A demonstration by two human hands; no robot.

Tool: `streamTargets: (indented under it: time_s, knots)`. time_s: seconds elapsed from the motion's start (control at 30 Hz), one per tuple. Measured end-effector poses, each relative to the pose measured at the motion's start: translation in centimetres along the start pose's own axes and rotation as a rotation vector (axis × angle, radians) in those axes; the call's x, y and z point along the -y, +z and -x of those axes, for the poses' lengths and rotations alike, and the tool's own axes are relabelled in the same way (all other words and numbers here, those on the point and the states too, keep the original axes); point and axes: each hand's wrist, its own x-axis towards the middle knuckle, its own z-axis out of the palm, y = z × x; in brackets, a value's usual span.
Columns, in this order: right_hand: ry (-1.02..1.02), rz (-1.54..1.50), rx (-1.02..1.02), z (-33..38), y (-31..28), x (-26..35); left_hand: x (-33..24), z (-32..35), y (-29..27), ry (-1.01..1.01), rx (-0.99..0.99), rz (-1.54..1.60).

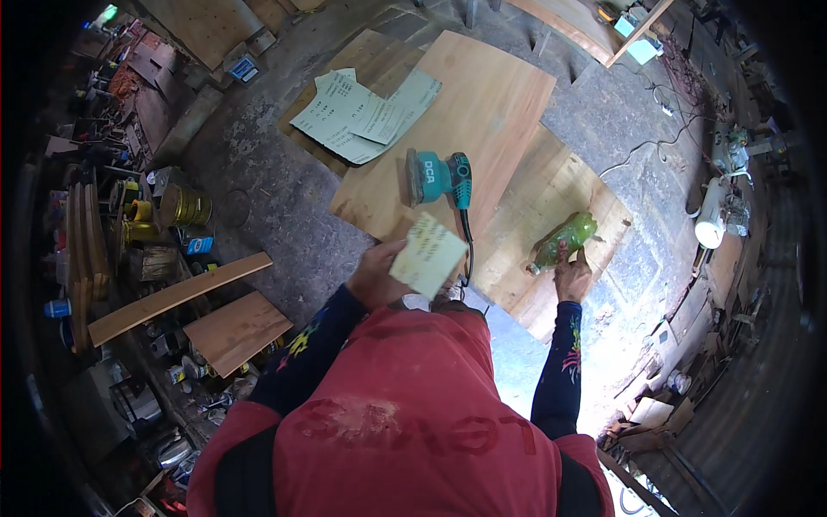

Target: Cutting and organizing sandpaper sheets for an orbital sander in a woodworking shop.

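Observation:
My left hand pinches a square sheet of sandpaper, its pale yellow printed backing facing up. My right hand is at a green plastic bottle, two fingers stretched out and apart. One finger overlaps the bottle's near side; whether it presses on it I cannot tell. The bottle lies on its side over a plywood board, neck toward the lower left. Beyond the sandpaper, a teal electric sander rests on a reddish-brown wood panel, its black cord running back toward me.
Torn sandpaper sheets lie at the panel's far left. Cans, a long wood strip and a small board crowd the left. A pale cable crosses the floor at right, near a white cylinder.

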Motion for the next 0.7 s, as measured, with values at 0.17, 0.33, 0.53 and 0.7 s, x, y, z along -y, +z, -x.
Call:
streamTargets:
  time_s: [0.17,0.33,0.53,0.7]
  knots:
    - [-0.155,0.063,-0.229,0.5,-1.2,-3.2,1.2,-5.3,7.1,-0.596,0.139,1.753]
    - [-0.028,-0.329,-0.154,2.7,-1.5,-4.6,0.8,-6.8,7.0,-0.532,0.189,1.794]
    - [0.179,-0.668,-0.061,1.9,-0.6,-7.7,2.1,-6.8,4.6,-0.203,0.083,0.596]
    - [-0.089,-0.217,-0.627,0.7,0.0,-5.1,1.9,-4.1,-3.4,-0.267,0.012,1.728]
